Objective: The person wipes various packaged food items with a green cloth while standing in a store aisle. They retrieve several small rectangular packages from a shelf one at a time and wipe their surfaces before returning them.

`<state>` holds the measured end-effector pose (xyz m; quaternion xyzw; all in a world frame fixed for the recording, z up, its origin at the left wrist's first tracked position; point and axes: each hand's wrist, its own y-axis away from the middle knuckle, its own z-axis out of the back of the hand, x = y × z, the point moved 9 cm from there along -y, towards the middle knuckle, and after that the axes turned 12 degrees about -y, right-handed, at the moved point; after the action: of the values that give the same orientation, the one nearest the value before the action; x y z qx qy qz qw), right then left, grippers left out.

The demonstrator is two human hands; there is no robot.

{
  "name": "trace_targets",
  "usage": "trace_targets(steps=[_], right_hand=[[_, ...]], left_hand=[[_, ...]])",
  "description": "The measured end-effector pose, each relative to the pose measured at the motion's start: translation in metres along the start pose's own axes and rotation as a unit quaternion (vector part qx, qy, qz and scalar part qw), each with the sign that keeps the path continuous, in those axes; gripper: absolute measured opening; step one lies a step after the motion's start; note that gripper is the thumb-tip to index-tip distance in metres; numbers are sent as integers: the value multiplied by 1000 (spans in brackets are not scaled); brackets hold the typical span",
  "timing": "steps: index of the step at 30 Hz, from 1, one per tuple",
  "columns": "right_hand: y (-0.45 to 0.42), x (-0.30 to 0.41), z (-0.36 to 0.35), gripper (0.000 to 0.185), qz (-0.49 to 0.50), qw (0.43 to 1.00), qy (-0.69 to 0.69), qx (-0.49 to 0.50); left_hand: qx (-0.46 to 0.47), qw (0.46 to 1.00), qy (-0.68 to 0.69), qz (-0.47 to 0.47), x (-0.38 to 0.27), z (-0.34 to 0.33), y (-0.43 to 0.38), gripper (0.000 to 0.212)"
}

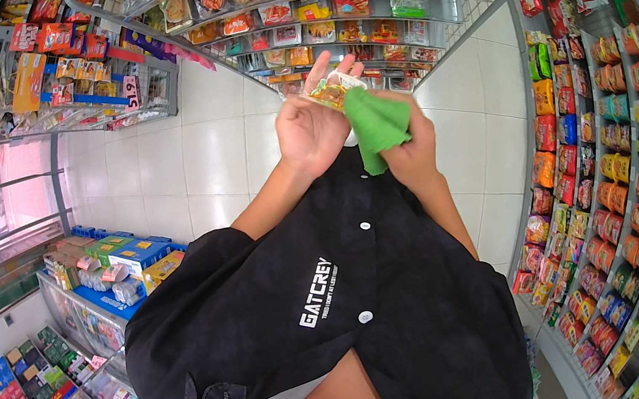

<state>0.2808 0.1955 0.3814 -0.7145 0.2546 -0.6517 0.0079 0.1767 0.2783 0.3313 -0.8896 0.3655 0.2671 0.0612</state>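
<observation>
My left hand (313,134) is palm up in front of my chest, its fingers pointing away from me. A small clear-plastic snack packet (330,95) with brownish contents and a printed label rests across those fingers, held near the thumb. In my right hand (421,147) is a bunched green cloth (375,121), which hangs down in folds. The cloth's upper left part lies against the packet's right side and covers some of it. Beyond both hands stands a wire-sided shelf rack (299,23) with several tiers of packaged snacks.
A tall shelf of bagged and cup foods (610,187) curves along the right. To the left stands another snack rack (72,72) with hanging price cards. Boxes (140,254) sit on a counter at lower left. Pale floor tiles (217,162) run between the shelves.
</observation>
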Motion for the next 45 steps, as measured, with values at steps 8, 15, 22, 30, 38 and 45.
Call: trace_targets(steps=[8,15,22,30,38,45], right_hand=[[10,17,-39,44,114,971,162,131],[10,28,-24,42,89,968,232,35],[8,16,-9,36,10,982,190,-2],[2,21,-11,38,13,975,220,-1],[-8,23,11,40,64,955,278,-79],[-5,31,-2,39,103,931,348,-30]], left_hand=[[-5,995,-66,-74,-28,-17,-6,71],[28,994,-69,-85,-30,-28,-4,75],[111,975,-164,-101,-24,-37,2,77],[67,983,-149,-80,-18,-33,1,77],[65,988,-136,-32,-7,-37,4,78],[82,986,-148,1,1,-37,3,77]])
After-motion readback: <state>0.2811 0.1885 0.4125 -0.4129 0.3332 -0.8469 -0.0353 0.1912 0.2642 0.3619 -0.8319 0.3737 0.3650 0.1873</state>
